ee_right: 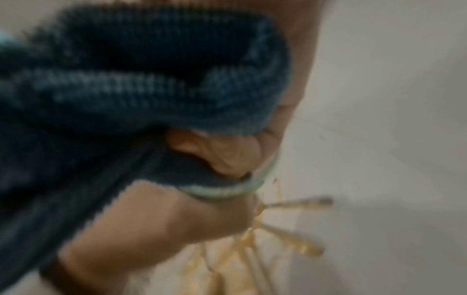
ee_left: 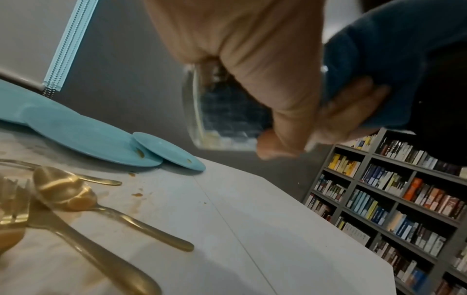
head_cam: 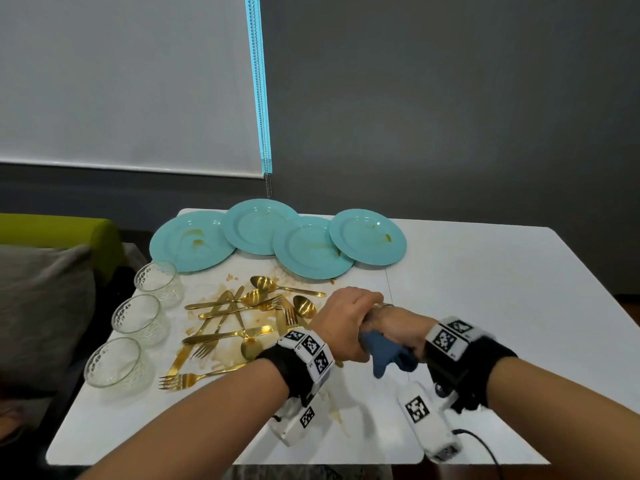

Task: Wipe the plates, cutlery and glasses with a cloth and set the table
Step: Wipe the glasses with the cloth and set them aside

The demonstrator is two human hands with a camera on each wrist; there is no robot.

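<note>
While the left hand (head_cam: 341, 323) gripped a glass (ee_left: 222, 115), the right hand (head_cam: 398, 327) pinched the blue cloth (head_cam: 388, 355). The cloth seemed pushed inside the glass, though that view was blurred.

A bookshelf (ee_left: 394, 201), a grey cushion (head_cam: 41, 306) and a roller blind (head_cam: 121, 81).

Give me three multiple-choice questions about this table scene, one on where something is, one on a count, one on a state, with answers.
1. Where do the three empty glasses stand?
A. along the table's left edge
B. on the plates
C. at its right edge

2. How many turquoise plates are there?
A. two
B. four
C. six

3. What state is the held glass in?
A. lying on the table
B. lifted, blue cloth stuffed inside
C. stacked in another glass

Answers: 1 A, they line that edge. 2 B, four overlap at the far side. 3 B, left hand grips it while right hand works the cloth.
</note>
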